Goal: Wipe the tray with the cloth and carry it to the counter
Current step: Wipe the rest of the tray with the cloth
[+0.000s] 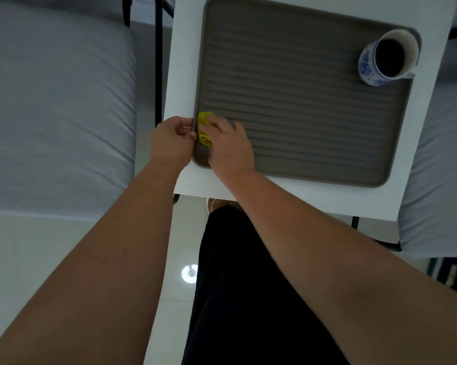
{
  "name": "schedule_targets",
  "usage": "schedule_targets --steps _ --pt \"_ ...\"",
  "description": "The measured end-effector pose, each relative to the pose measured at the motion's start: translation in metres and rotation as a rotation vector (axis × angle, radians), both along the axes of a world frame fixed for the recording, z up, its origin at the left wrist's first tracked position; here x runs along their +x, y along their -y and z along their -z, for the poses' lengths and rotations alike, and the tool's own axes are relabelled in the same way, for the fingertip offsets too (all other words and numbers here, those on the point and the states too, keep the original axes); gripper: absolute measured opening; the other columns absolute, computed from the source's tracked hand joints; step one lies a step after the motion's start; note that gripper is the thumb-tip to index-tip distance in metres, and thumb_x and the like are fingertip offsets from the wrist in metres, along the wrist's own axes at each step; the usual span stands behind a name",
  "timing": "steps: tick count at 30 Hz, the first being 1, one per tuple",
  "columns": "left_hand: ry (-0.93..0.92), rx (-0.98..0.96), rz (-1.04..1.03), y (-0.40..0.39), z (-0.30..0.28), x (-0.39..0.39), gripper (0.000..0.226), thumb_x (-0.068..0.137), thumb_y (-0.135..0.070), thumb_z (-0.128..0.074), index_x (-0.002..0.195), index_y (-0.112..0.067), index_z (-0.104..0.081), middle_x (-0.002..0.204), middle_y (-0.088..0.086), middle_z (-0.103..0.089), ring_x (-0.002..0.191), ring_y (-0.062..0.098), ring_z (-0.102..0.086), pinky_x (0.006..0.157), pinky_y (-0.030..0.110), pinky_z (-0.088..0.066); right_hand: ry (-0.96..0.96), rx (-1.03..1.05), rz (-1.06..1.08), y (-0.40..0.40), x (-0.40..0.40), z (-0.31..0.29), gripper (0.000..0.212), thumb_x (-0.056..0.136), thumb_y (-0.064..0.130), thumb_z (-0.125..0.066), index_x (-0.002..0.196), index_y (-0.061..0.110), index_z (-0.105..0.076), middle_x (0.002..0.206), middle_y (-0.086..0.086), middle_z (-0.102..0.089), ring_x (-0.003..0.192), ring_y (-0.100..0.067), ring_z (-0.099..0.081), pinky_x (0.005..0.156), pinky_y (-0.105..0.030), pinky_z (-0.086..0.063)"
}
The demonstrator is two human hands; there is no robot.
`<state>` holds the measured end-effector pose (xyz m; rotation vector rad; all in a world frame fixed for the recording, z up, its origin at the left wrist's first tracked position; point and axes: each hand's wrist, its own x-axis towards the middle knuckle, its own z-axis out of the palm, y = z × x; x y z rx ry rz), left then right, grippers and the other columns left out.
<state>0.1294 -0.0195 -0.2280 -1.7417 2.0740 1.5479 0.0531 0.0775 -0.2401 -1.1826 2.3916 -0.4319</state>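
The left hand [172, 142] pinches the ribbed tray [301, 101] rim at 8 o'clock, steadying it. The right hand [228, 147] presses the yellow cloth [203, 125] there. The mug [388, 57] sits clear at 2 o'clock.

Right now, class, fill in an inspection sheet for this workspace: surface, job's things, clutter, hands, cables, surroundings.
Surface: white table, small, tray covers most of it.
Job's things: brown ribbed tray flat on table; yellow cloth bunched at its near left corner.
Clutter: blue-and-white cup on tray's far right corner.
Hands: left hand pinches tray's left rim; right hand presses cloth.
Cables: nothing seen.
Surroundings: grey cushions either side, glossy tiled floor.
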Motion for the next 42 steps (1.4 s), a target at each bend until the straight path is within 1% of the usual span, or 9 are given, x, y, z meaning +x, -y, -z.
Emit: schedule_targets --steps 5,8,13,18,24,30,34,38,42 --pt "-0.006 -0.046 0.005 -0.003 -0.001 0.000 0.025 0.090 -0.006 -0.058 0.114 -0.009 -0.066 0.089 -0.004 -0.061 0.073 0.000 -0.055 0.070 0.009 -0.048 -0.145 -0.133 -0.491 -0.060 -0.049 0.021 0.042 0.073 -0.003 -0.051 0.098 0.022 -0.072 0.116 0.006 -0.068 0.072 -0.027 -0.058 0.069 -0.029 -0.038" --pt "-0.012 0.024 -0.025 -0.002 0.001 0.002 0.023 0.090 -0.007 -0.058 0.111 -0.012 -0.067 0.083 -0.009 -0.061 0.078 0.006 -0.060 0.082 0.031 -0.057 -0.129 -0.124 -0.571 -0.111 -0.085 0.018 0.038 0.081 -0.002 -0.043 0.098 0.016 -0.072 0.118 0.001 -0.068 0.086 -0.019 -0.067 0.072 -0.029 -0.033" --pt "0.001 0.102 -0.055 0.002 0.003 0.004 0.019 0.089 -0.012 -0.060 0.106 -0.018 -0.066 0.088 -0.004 -0.065 0.092 0.023 -0.068 0.083 0.046 -0.058 -0.266 -0.271 -0.434 -0.162 -0.109 0.009 0.032 0.085 -0.005 -0.051 0.093 0.014 -0.075 0.110 -0.001 -0.071 0.070 -0.022 -0.053 0.067 -0.029 -0.038" --pt "0.014 0.154 -0.075 0.014 0.002 0.011 0.013 0.089 -0.011 -0.061 0.091 -0.024 -0.063 0.094 0.006 -0.068 0.093 0.027 -0.069 0.083 0.047 -0.058 -0.220 -0.329 -0.439 -0.091 -0.054 0.024 0.046 0.093 0.003 -0.030 0.090 0.015 -0.075 0.108 0.000 -0.072 0.072 -0.020 -0.058 0.067 -0.032 -0.036" --pt "-0.014 0.189 -0.054 0.006 -0.003 -0.012 0.014 0.092 -0.005 -0.057 0.089 -0.019 -0.059 0.086 0.006 -0.062 0.096 0.035 -0.068 0.082 0.048 -0.058 -0.143 -0.272 -0.366 -0.037 -0.022 0.013 0.032 0.070 0.001 -0.064 0.089 0.024 -0.074 0.107 0.016 -0.070 0.077 -0.027 -0.053 0.066 -0.029 -0.031" --pt "0.079 0.037 -0.007 0.000 0.002 0.002 0.011 0.092 -0.013 -0.057 0.101 -0.017 -0.060 0.087 0.001 -0.062 0.090 0.027 -0.066 0.083 0.042 -0.057 -0.078 -0.229 -0.345 -0.066 -0.033 0.019 0.039 0.072 -0.001 -0.059 0.093 0.029 -0.074 0.110 0.018 -0.069 0.075 -0.020 -0.043 0.066 -0.025 -0.034" --pt "0.108 -0.011 0.043 -0.003 -0.003 -0.003 0.017 0.093 -0.012 -0.053 0.108 -0.014 -0.059 0.091 0.001 -0.061 0.086 0.025 -0.064 0.075 0.036 -0.053 -0.054 -0.296 -0.167 -0.132 -0.067 0.018 0.045 0.075 -0.004 -0.042 0.088 0.021 -0.077 0.106 0.007 -0.073 0.078 -0.017 -0.040 0.071 -0.028 -0.040" --pt "0.133 -0.031 0.063 -0.003 -0.003 -0.003 0.017 0.094 -0.014 -0.054 0.109 -0.014 -0.060 0.096 0.002 -0.063 0.088 0.025 -0.066 0.083 0.042 -0.057 -0.036 -0.211 0.017 -0.191 -0.100 0.008 0.049 0.073 -0.004 -0.040 0.093 0.023 -0.076 0.112 0.012 -0.066 0.085 -0.020 -0.043 0.085 -0.010 -0.033" --pt "0.146 -0.033 0.054 -0.005 -0.006 -0.003 0.016 0.093 -0.013 -0.053 0.108 -0.015 -0.060 0.096 0.005 -0.065 0.089 0.028 -0.067 0.084 0.045 -0.057 -0.035 -0.124 0.345 -0.221 -0.112 0.004 0.049 0.079 -0.009 -0.047 0.105 0.023 -0.072 0.121 0.014 -0.059 0.091 -0.024 -0.046 0.086 -0.015 -0.039"
